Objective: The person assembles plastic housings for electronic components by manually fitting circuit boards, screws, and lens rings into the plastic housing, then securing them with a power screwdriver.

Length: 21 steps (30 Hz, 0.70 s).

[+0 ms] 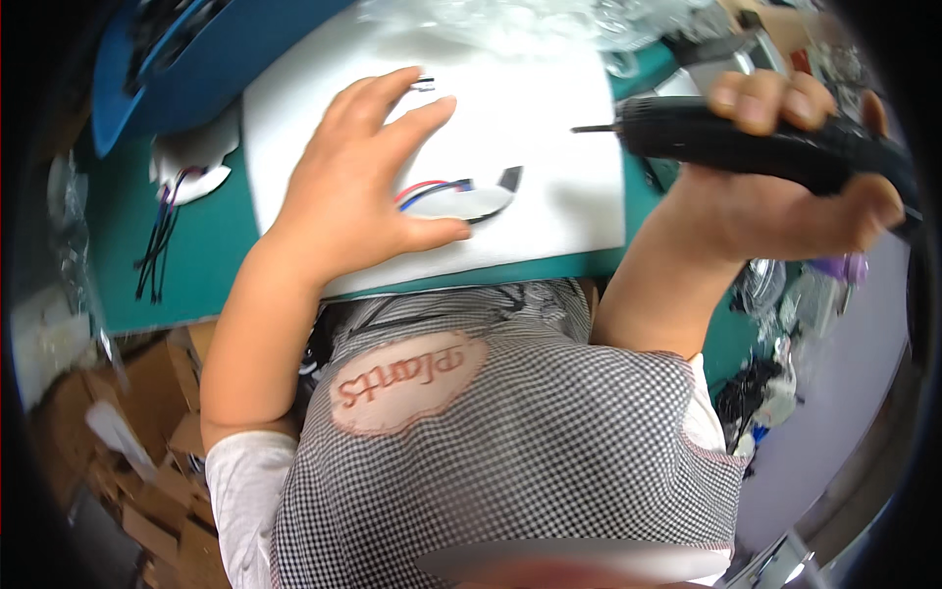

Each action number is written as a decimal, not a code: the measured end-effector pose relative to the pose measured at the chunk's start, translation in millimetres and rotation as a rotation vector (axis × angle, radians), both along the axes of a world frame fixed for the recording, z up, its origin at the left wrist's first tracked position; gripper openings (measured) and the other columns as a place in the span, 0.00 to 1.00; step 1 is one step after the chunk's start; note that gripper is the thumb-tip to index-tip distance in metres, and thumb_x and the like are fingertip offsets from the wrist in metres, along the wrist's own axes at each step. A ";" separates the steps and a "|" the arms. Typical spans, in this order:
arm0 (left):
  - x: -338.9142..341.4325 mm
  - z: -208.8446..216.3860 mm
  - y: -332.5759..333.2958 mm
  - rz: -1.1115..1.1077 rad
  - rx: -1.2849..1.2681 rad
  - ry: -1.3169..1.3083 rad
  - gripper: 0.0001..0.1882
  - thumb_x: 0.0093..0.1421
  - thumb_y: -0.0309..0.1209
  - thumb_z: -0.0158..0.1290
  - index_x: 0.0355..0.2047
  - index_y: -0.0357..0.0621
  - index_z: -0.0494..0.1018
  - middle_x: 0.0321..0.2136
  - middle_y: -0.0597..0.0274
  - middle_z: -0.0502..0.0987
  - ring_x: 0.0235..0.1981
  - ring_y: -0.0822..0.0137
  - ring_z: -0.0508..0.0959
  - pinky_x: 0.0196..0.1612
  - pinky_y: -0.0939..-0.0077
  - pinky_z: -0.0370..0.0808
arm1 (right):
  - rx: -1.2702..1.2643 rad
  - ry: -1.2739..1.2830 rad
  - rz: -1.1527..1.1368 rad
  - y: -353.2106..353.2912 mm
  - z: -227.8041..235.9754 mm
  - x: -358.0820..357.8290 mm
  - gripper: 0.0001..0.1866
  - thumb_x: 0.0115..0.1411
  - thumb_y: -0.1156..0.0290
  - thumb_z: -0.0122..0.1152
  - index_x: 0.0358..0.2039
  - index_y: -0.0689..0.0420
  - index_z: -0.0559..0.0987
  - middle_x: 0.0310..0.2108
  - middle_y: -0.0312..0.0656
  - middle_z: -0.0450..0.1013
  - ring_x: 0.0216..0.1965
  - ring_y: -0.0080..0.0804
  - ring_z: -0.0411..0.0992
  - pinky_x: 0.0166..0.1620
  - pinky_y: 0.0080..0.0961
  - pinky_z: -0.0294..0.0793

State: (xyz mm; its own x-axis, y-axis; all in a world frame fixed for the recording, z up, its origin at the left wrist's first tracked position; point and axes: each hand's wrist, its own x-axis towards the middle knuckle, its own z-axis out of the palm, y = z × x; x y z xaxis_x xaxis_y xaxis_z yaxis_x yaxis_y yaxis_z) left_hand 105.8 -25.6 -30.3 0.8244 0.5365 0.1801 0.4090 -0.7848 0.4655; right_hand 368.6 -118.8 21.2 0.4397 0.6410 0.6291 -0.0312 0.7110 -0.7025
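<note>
My left hand (pixel 358 182) is spread over the white sheet (pixel 549 216), thumb and fingers apart. Below its palm runs a small cable (pixel 420 188) with red, blue and black wires, partly hidden by the hand. A black end piece (pixel 511 178) shows at the cable's right. By the left fingertips lies a small white and dark part (pixel 424 85), too small to name. Raised at the right, my right hand (pixel 775 187) grips a black electric screwdriver (pixel 726 137). Its thin bit (pixel 594 129) points left over the sheet and touches nothing.
A blue bin (pixel 211 74) with dark parts stands at the back left. Several dark wires (pixel 157 255) lie on the green table (pixel 113 211). Clear plastic bags (pixel 510 25) are heaped at the back. Black cables (pixel 751 393) lie at the right, cardboard (pixel 147 393) lower left.
</note>
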 end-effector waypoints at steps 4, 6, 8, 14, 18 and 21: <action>-0.3 2.6 -0.5 -0.029 -0.002 0.024 0.45 0.31 0.44 0.71 0.55 0.51 0.72 0.61 0.51 0.63 0.61 0.46 0.62 0.61 0.54 0.64 | 0.014 -0.091 -0.493 -38.0 29.7 37.4 0.28 0.53 0.37 0.57 0.45 0.44 0.73 0.25 0.42 0.73 0.21 0.34 0.73 0.27 0.35 0.75; 0.4 3.3 -0.3 -0.004 -0.020 0.013 0.47 0.29 0.42 0.72 0.55 0.51 0.72 0.60 0.51 0.63 0.60 0.46 0.63 0.61 0.54 0.64 | -0.003 -0.143 -0.703 -48.1 33.6 38.0 0.28 0.53 0.39 0.59 0.46 0.44 0.72 0.24 0.43 0.73 0.20 0.35 0.72 0.27 0.36 0.75; 2.9 4.5 -1.2 -0.021 -0.017 0.004 0.47 0.29 0.42 0.72 0.55 0.51 0.71 0.60 0.51 0.63 0.60 0.47 0.64 0.60 0.54 0.65 | -0.018 -0.192 -0.742 -51.7 28.9 42.2 0.32 0.54 0.41 0.60 0.51 0.47 0.67 0.24 0.45 0.72 0.18 0.37 0.71 0.26 0.35 0.75; 7.0 4.7 -3.3 -0.015 -0.004 0.005 0.49 0.27 0.43 0.72 0.56 0.51 0.71 0.60 0.51 0.64 0.59 0.48 0.65 0.60 0.55 0.65 | 0.023 -0.122 -0.732 -48.3 12.9 41.8 0.31 0.52 0.52 0.65 0.52 0.50 0.65 0.22 0.44 0.69 0.17 0.35 0.69 0.24 0.32 0.73; 7.3 5.6 -4.7 -0.009 -0.005 0.010 0.50 0.26 0.43 0.73 0.56 0.51 0.71 0.60 0.51 0.64 0.59 0.48 0.64 0.60 0.55 0.65 | 0.037 -0.093 -0.739 -43.9 5.7 42.0 0.30 0.52 0.54 0.64 0.51 0.50 0.65 0.21 0.43 0.68 0.17 0.35 0.68 0.23 0.33 0.72; 5.0 5.8 -3.9 -0.013 0.010 0.015 0.50 0.27 0.43 0.72 0.56 0.51 0.71 0.60 0.52 0.63 0.60 0.48 0.64 0.60 0.55 0.65 | 0.020 -0.097 -0.730 -42.0 4.0 39.1 0.30 0.52 0.52 0.63 0.52 0.50 0.65 0.22 0.44 0.69 0.17 0.35 0.67 0.23 0.34 0.71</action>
